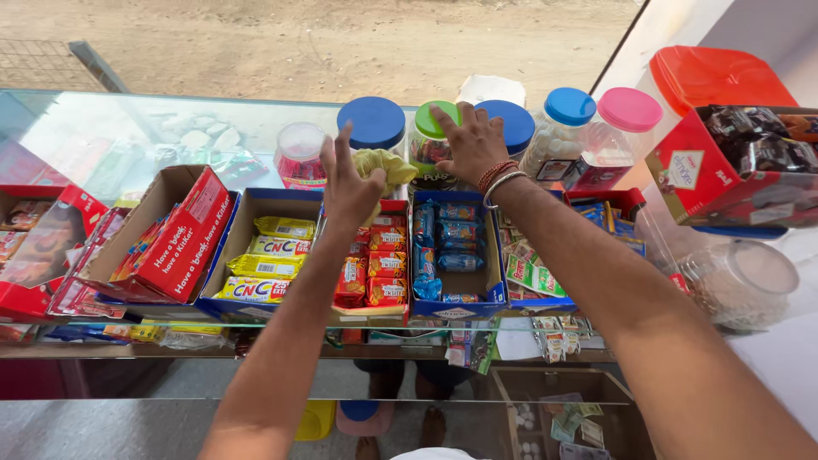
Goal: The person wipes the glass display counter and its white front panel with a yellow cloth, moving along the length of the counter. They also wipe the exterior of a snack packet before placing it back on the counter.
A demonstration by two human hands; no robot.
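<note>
right now, in the head view, my right hand (471, 140) lies flat on the green-lidded jar (430, 136), fingers spread over its lid, pressing rather than gripping round it. the jar stands upright at the far edge of the glass worktop (102, 136), between two blue-lidded jars (371, 123), straight ahead of that hand. my left hand (349, 189) is clenched on a crumpled yellow cloth (388, 166), which bulges from its thumb side and sits just beside the jar, on its left. so the cloth is nearer the jar's left wall, and the right hand already covers the top. open boxes of biscuit packets (268, 268) lie below both wrists.
</note>
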